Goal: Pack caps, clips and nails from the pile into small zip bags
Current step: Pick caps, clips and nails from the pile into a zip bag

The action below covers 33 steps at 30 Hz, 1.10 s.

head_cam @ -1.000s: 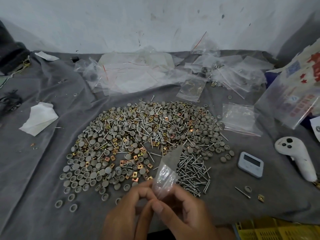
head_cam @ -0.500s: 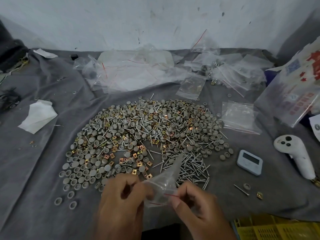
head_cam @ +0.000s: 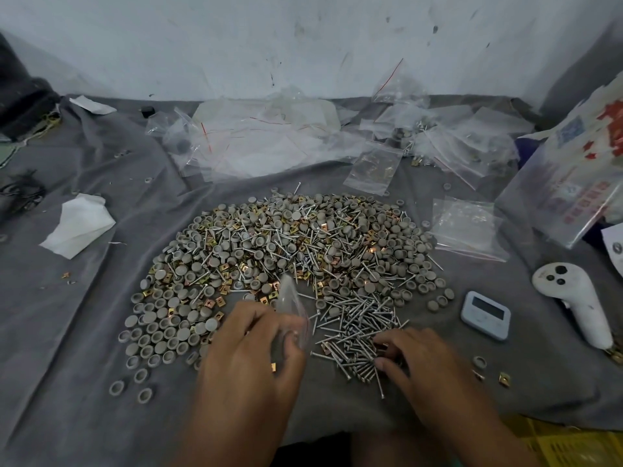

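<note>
My left hand point(head_cam: 251, 348) grips a small clear zip bag point(head_cam: 292, 308) between thumb and fingers; the bag stands up from the hand, its tip over the near edge of the pile point(head_cam: 290, 257). Contents of the bag not readable.

My right hand point(head_cam: 418, 358) rests on the heap of nails point(head_cam: 357, 318) at the pile's near right side, fingers curled with the tips down among the nails. Whether any nail is actually pinched, I cannot tell.

The pile lies mid-desk on the grey cloth point(head_cam: 67, 332): grey caps point(head_cam: 161, 315) mostly to the left and near side, brass-coloured clips point(head_cam: 215, 301) scattered through them.

Loose zip bags point(head_cam: 263, 143) lie along the far edge by the wall. A small white timer point(head_cam: 485, 315) and a white controller point(head_cam: 573, 305) lie right of the pile; crumpled tissue point(head_cam: 79, 224) lies to the left.
</note>
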Each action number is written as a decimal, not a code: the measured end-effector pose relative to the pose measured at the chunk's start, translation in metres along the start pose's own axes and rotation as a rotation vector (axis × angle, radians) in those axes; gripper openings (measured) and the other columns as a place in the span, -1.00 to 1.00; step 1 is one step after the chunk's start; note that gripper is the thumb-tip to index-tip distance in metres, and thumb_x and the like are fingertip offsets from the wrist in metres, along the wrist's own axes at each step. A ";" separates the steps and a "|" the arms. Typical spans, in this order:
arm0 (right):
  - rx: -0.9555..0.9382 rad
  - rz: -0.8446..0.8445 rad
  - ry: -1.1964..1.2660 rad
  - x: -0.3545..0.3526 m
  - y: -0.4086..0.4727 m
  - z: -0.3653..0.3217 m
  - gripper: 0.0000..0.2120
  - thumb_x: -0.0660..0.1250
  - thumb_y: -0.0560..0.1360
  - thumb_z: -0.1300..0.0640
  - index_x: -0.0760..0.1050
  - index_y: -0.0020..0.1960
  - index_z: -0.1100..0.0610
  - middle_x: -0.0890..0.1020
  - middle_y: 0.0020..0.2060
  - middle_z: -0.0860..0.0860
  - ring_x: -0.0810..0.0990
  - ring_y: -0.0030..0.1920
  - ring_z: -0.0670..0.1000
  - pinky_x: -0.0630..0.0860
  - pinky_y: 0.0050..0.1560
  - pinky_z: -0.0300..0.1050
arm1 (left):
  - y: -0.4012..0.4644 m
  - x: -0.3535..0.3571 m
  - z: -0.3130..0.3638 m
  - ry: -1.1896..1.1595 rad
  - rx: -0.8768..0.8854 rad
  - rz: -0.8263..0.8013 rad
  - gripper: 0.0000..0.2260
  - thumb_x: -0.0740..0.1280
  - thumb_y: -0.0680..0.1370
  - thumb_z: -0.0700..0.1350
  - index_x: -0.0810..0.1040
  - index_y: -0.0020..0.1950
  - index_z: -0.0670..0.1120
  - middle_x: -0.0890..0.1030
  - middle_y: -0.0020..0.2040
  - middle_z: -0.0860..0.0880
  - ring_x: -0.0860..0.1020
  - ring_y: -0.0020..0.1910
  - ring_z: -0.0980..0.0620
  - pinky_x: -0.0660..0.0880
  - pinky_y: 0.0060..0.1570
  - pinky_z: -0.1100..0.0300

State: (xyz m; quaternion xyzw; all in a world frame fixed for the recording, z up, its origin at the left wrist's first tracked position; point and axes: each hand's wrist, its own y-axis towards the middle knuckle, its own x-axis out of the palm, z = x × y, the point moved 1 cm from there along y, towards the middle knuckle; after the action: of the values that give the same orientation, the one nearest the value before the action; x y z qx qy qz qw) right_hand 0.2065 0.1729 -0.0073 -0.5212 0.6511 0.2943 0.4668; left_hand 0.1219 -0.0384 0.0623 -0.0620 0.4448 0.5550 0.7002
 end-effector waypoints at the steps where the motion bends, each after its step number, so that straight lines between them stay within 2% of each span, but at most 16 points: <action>1: -0.005 -0.011 0.011 0.002 0.000 -0.001 -0.73 0.31 0.54 -0.22 0.41 0.23 -0.29 0.35 -0.07 -0.36 0.35 0.06 -0.22 0.31 0.04 -0.27 | 0.001 0.001 0.000 0.007 -0.014 -0.029 -0.87 0.37 0.47 -0.20 0.68 -0.07 -0.03 0.46 -0.14 0.13 0.46 -0.22 0.23 0.32 -0.20 0.50; 3: -0.005 -0.011 0.017 0.005 -0.001 -0.003 -0.70 0.33 0.53 -0.23 0.41 0.24 -0.28 0.36 -0.06 -0.33 0.37 0.07 -0.22 0.35 0.09 -0.26 | 0.002 0.005 0.001 0.015 -0.025 -0.097 -0.78 0.42 0.42 -0.33 0.69 -0.01 -0.07 0.45 -0.12 0.12 0.45 -0.26 0.25 0.30 -0.26 0.48; 5: 0.000 0.029 0.020 0.007 -0.001 -0.006 -0.76 0.33 0.55 -0.18 0.46 0.20 -0.23 0.38 -0.07 -0.32 0.43 0.08 -0.17 0.39 0.10 -0.23 | 0.001 0.009 0.002 0.028 0.016 -0.126 -0.73 0.43 0.41 -0.38 0.69 0.03 -0.10 0.45 -0.09 0.10 0.41 -0.28 0.24 0.27 -0.26 0.49; 7: 0.009 0.088 0.030 0.009 -0.001 -0.008 -0.83 0.34 0.56 -0.13 0.51 0.15 -0.20 0.42 -0.09 -0.30 0.47 0.05 -0.15 0.41 0.06 -0.23 | 0.002 0.016 0.001 0.030 0.032 -0.110 -0.80 0.38 0.49 -0.28 0.65 0.08 -0.10 0.45 -0.04 0.11 0.40 -0.23 0.22 0.35 -0.29 0.46; 9: 0.021 0.121 0.079 0.010 0.002 -0.006 -0.89 0.35 0.57 -0.09 0.54 0.09 -0.16 0.50 -0.07 -0.28 0.49 0.03 -0.17 0.42 0.05 -0.24 | 0.001 0.024 -0.005 0.083 0.065 -0.116 -0.84 0.30 0.58 -0.08 0.57 0.14 -0.01 0.48 0.01 0.18 0.46 -0.11 0.30 0.46 -0.10 0.39; 10: 0.027 0.131 0.116 0.011 0.003 -0.004 -0.92 0.36 0.57 -0.06 0.55 0.06 -0.14 0.54 -0.06 -0.26 0.50 0.02 -0.18 0.43 0.05 -0.26 | 0.000 0.026 -0.006 0.117 0.085 -0.112 -0.82 0.28 0.58 -0.05 0.56 0.16 0.00 0.52 0.05 0.16 0.48 -0.03 0.31 0.46 -0.03 0.39; 11: 0.034 0.142 0.150 0.011 0.005 -0.002 -0.94 0.37 0.57 -0.02 0.56 0.04 -0.13 0.56 -0.06 -0.24 0.51 0.00 -0.19 0.43 0.03 -0.27 | 0.001 0.028 -0.005 0.090 0.074 -0.151 -0.80 0.28 0.57 -0.11 0.60 0.16 -0.05 0.56 0.08 0.09 0.51 0.05 0.25 0.45 0.03 0.38; 12: 0.042 0.156 0.176 0.010 0.007 0.000 -0.95 0.39 0.57 0.01 0.57 0.02 -0.12 0.57 -0.08 -0.24 0.52 -0.04 -0.21 0.43 -0.01 -0.30 | 0.002 0.029 -0.004 0.082 0.043 -0.199 -0.77 0.33 0.50 -0.25 0.65 0.12 -0.13 0.60 0.09 -0.01 0.55 0.08 0.09 0.47 0.06 0.34; 13: 0.044 0.179 0.200 0.009 0.009 0.002 -0.93 0.40 0.56 0.04 0.57 0.01 -0.12 0.57 -0.09 -0.24 0.52 -0.07 -0.22 0.43 -0.03 -0.33 | 0.002 0.029 -0.002 0.087 0.006 -0.220 -0.70 0.39 0.38 -0.42 0.69 0.06 -0.19 0.63 0.04 -0.08 0.60 0.04 -0.05 0.55 0.01 0.22; 15: 0.041 0.244 0.288 0.004 0.011 0.005 -0.90 0.41 0.55 0.08 0.59 0.02 -0.10 0.58 -0.10 -0.25 0.53 -0.09 -0.26 0.41 -0.05 -0.42 | 0.003 0.031 -0.002 0.111 0.008 -0.267 -0.55 0.46 0.21 -0.59 0.71 -0.01 -0.20 0.64 -0.04 -0.08 0.62 -0.05 -0.10 0.61 -0.16 0.09; 16: 0.042 0.272 0.352 0.002 0.011 0.006 -0.90 0.41 0.55 0.09 0.59 0.00 -0.11 0.60 -0.11 -0.25 0.55 -0.09 -0.28 0.43 -0.06 -0.42 | 0.005 0.032 -0.004 0.100 0.021 -0.276 -0.57 0.48 0.24 -0.56 0.72 0.00 -0.17 0.64 -0.05 -0.04 0.62 -0.06 -0.06 0.58 -0.17 0.12; 20: 0.097 0.263 0.623 -0.012 0.014 0.005 -0.93 0.40 0.55 0.05 0.62 -0.04 -0.13 0.67 -0.13 -0.19 0.64 -0.10 -0.18 0.58 -0.07 -0.18 | 0.011 0.031 -0.005 -0.004 0.026 -0.256 -0.81 0.43 0.51 -0.25 0.69 0.06 -0.02 0.56 -0.03 0.14 0.52 -0.07 0.17 0.48 -0.10 0.26; 24: 0.003 0.192 0.897 -0.036 0.010 -0.013 -0.87 0.39 0.45 -0.08 0.65 -0.02 -0.16 0.70 -0.11 -0.11 0.67 -0.09 -0.13 0.57 -0.08 -0.26 | 0.017 0.034 -0.001 -0.020 0.001 -0.290 -0.73 0.50 0.47 -0.11 0.65 0.17 0.02 0.52 0.00 0.19 0.48 -0.13 0.22 0.45 -0.11 0.28; 27: -0.131 0.191 0.814 -0.052 0.006 -0.028 -0.92 0.43 0.50 -0.08 0.65 0.00 -0.18 0.69 -0.12 -0.13 0.65 -0.13 -0.11 0.54 -0.13 -0.30 | 0.022 0.036 0.000 0.016 -0.006 -0.298 -0.63 0.55 0.41 -0.04 0.61 0.20 0.00 0.46 -0.04 0.19 0.44 -0.16 0.19 0.40 -0.12 0.28; 31: -0.331 0.321 0.361 -0.061 0.005 -0.045 -0.88 0.44 0.52 0.01 0.68 0.05 -0.10 0.63 -0.10 -0.24 0.60 -0.08 -0.23 0.41 -0.06 -0.48 | 0.022 0.036 0.002 0.035 0.003 -0.304 -0.57 0.58 0.36 0.02 0.59 0.19 0.01 0.50 0.02 0.18 0.46 -0.16 0.19 0.42 -0.10 0.29; 33: -0.366 0.354 0.236 -0.060 0.005 -0.051 -0.85 0.49 0.48 0.10 0.66 0.05 -0.03 0.60 -0.10 -0.21 0.57 -0.10 -0.25 0.40 -0.03 -0.50 | 0.022 0.036 0.005 0.043 0.004 -0.304 -0.55 0.58 0.37 0.03 0.58 0.21 0.03 0.51 0.05 0.18 0.49 -0.13 0.18 0.47 -0.07 0.26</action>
State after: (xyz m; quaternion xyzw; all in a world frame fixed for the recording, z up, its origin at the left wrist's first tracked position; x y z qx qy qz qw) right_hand 0.1878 0.1538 0.0671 -0.5055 0.7179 0.4211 0.2275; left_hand 0.1055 -0.0017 0.0494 -0.1391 0.4465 0.4404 0.7664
